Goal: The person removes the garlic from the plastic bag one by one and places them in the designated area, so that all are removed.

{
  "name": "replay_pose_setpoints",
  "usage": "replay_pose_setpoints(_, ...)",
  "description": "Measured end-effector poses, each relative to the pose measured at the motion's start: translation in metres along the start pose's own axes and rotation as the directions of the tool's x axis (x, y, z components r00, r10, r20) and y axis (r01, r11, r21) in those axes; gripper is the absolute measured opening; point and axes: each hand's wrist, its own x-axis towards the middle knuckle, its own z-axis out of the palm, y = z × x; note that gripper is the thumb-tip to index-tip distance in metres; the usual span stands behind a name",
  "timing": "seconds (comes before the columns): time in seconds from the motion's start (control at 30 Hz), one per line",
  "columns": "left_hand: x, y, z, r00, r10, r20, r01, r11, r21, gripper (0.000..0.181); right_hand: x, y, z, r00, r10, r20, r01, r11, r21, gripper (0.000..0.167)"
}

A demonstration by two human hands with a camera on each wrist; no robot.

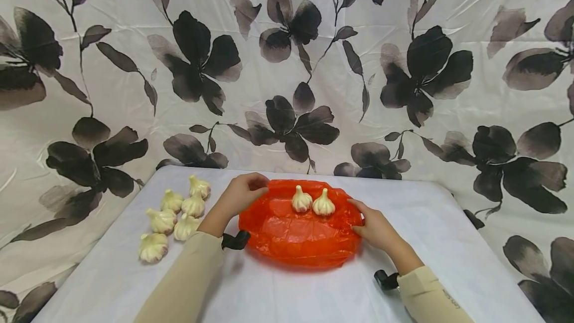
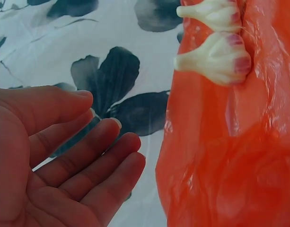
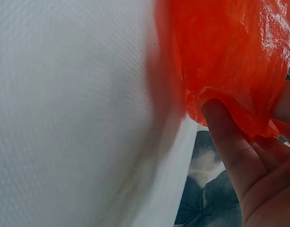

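A red plastic bag (image 1: 291, 233) lies spread on the table, crinkled around its edges. Two garlic bulbs (image 1: 324, 203) sit side by side on its far part, stems up; the left wrist view shows a garlic bulb (image 2: 215, 59) against the red film. My left hand (image 1: 242, 193) is beside the bag's far left edge, fingers loosely bent and nothing in them; in the left wrist view the hand (image 2: 83, 165) appears apart from the bag. At the right end, my right hand (image 1: 376, 226) grips the bag's edge between thumb and fingers, as the right wrist view of the hand (image 3: 258, 170) confirms.
Several more garlic bulbs (image 1: 162, 221) stand in a loose group on the left side of the white-covered table (image 1: 403, 203), next to my left forearm. Behind the table hangs a floral cloth (image 1: 287, 83). Each wrist carries a black camera mount (image 1: 235, 240).
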Motion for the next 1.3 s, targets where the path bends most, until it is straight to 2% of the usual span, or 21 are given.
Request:
replay_pose_setpoints(0.2, 0.006, 0.007, 0.007, 1.0, -0.013, 0.004, 0.013, 1.0, 0.003, 0.027, 0.0, -0.001, 0.002, 1.0, -0.003, 0.0, 0.003, 1.0, 0.002, 0.071)
replay_pose_setpoints(0.43, 0.016, 0.009, 0.018, 1.0, -0.03, 0.006, 0.03, 0.999, -0.029, 0.033, 0.001, -0.001, 0.005, 1.0, -0.003, 0.008, 0.003, 1.0, 0.002, 0.072)
replay_pose_setpoints(0.8, 0.035, 0.01, 0.041, 0.998, -0.066, 0.008, 0.066, 0.997, -0.04, 0.034, 0.001, 0.0, 0.007, 1.0, -0.006, -0.002, 0.006, 1.0, -0.014, 0.07)
replay_pose_setpoints(1.03, 0.046, 0.012, 0.055, 0.998, -0.064, 0.025, 0.065, 0.997, -0.04, 0.034, 0.001, 0.0, 0.007, 1.0, 0.014, 0.006, -0.014, 1.0, -0.006, 0.07)
replay_pose_setpoints(1.3, 0.054, 0.014, 0.067, 0.995, -0.086, 0.047, 0.087, 0.996, -0.023, 0.039, 0.0, 0.001, 0.008, 1.0, -0.023, -0.005, 0.022, 1.0, -0.018, 0.069)
